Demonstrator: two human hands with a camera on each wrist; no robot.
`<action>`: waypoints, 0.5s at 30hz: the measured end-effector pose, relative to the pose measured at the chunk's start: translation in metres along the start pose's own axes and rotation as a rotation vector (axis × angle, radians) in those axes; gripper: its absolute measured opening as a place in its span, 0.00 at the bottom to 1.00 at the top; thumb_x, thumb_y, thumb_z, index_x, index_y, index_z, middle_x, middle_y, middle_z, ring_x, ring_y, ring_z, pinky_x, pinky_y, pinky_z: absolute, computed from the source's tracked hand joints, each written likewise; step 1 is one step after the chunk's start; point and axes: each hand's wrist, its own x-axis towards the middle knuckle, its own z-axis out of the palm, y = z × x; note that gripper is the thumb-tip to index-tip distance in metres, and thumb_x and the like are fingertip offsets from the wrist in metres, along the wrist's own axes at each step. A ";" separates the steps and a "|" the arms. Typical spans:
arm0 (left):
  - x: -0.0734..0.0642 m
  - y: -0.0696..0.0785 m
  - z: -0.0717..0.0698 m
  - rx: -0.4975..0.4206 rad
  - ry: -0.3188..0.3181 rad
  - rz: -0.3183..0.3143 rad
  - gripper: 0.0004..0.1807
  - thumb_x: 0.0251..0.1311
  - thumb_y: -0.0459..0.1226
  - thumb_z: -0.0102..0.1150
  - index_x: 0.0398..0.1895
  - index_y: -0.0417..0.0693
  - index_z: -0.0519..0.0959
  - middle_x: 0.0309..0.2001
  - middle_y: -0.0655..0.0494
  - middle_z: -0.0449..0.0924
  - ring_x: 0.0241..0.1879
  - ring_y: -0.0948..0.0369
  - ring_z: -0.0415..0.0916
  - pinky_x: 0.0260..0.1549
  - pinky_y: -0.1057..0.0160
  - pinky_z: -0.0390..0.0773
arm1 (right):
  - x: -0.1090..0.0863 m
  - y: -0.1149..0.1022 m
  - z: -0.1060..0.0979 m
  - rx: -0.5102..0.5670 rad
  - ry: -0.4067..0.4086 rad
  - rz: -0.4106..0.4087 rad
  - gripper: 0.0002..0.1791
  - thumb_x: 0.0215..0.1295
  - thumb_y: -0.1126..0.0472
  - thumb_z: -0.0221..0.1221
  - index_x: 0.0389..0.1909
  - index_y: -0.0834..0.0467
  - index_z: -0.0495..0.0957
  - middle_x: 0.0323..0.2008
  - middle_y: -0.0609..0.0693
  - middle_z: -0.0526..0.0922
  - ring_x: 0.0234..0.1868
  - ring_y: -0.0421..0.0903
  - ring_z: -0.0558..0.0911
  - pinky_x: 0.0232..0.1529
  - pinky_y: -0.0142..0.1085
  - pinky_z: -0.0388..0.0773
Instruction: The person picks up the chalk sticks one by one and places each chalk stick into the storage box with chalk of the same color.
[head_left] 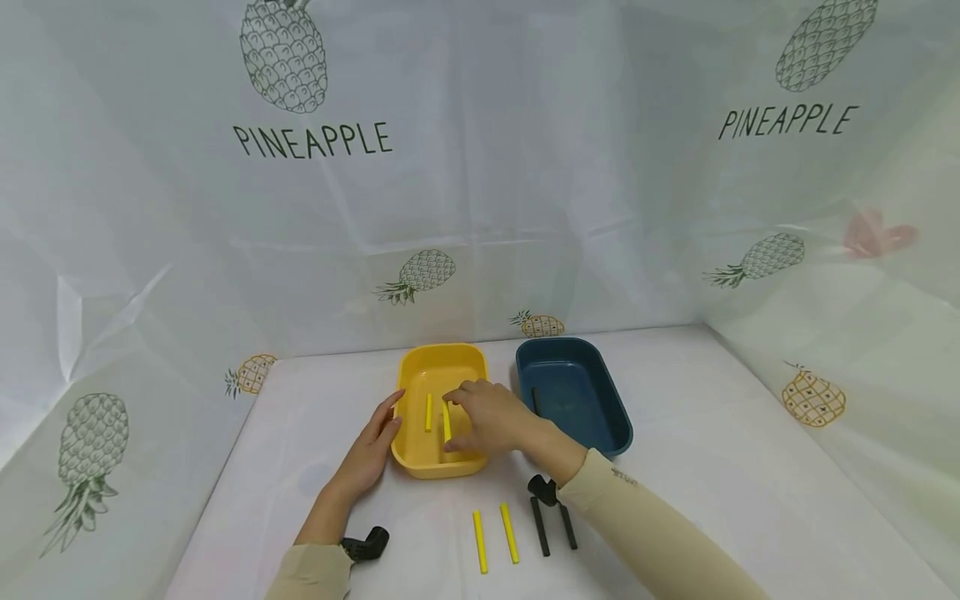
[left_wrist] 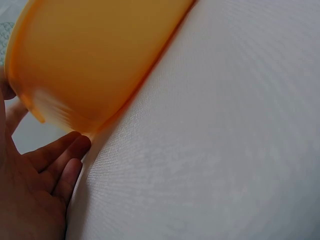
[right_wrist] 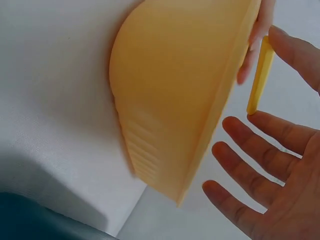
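My right hand (head_left: 495,417) is over the yellow tray (head_left: 442,468). It pinches a yellow stick (right_wrist: 261,75) by its two ends, between thumb and index finger; the other fingers are spread apart. Another yellow stick (head_left: 428,412) lies inside the tray. At the tray's left side, my left hand (head_left: 369,454) holds the rim, with several fingers (left_wrist: 65,150) against the outer wall near the table. In the right wrist view the left fingertips show past the rim, partly hidden by the tray.
A dark blue tray (head_left: 624,417) stands to the right, with a black stick (head_left: 536,402) inside. In front lie two yellow sticks, one left (head_left: 480,542) and one right (head_left: 509,533), beside two black sticks (head_left: 540,527). A pineapple-print sheet (head_left: 525,208) rises behind the table.
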 end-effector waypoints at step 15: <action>0.002 -0.003 0.000 -0.002 -0.001 0.008 0.26 0.81 0.56 0.40 0.78 0.85 0.55 0.84 0.49 0.51 0.83 0.44 0.47 0.78 0.35 0.46 | 0.024 0.009 0.008 0.010 0.006 0.036 0.40 0.60 0.36 0.70 0.71 0.48 0.74 0.71 0.50 0.75 0.72 0.52 0.71 0.76 0.56 0.64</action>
